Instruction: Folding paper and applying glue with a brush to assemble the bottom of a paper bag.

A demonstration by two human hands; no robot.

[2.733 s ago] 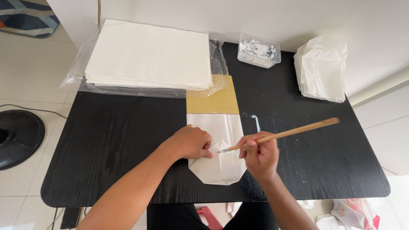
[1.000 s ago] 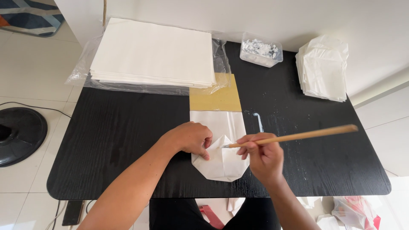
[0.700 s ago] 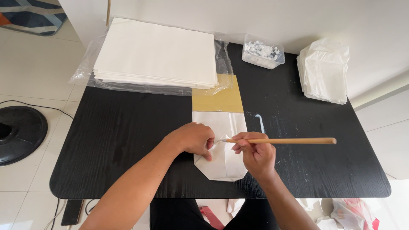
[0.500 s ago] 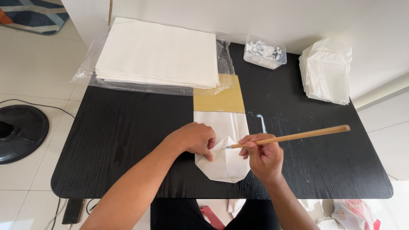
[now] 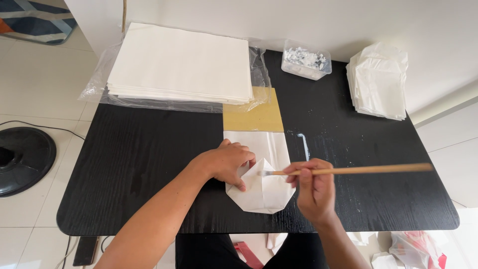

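Note:
A white paper bag (image 5: 264,192) lies flat on the black table (image 5: 144,164), its folded bottom end towards me. My left hand (image 5: 226,162) presses on the bag's left side, fingers curled over a lifted flap. My right hand (image 5: 313,189) grips a long wooden-handled brush (image 5: 358,170), held almost level, with its bristle tip touching the folded flap near the bag's middle. A tan cardboard sheet (image 5: 254,117) sticks out beyond the bag's far end.
A thick stack of white paper (image 5: 181,65) on clear plastic lies at the back left. A clear tub of small white pieces (image 5: 304,60) stands at the back. A pile of folded white bags (image 5: 378,82) sits back right. A round black base (image 5: 22,159) rests on the floor.
The brush handle has swung up and down while its tip stayed on the flap; it now lies nearly level. My left hand has kept pressing on the bag.

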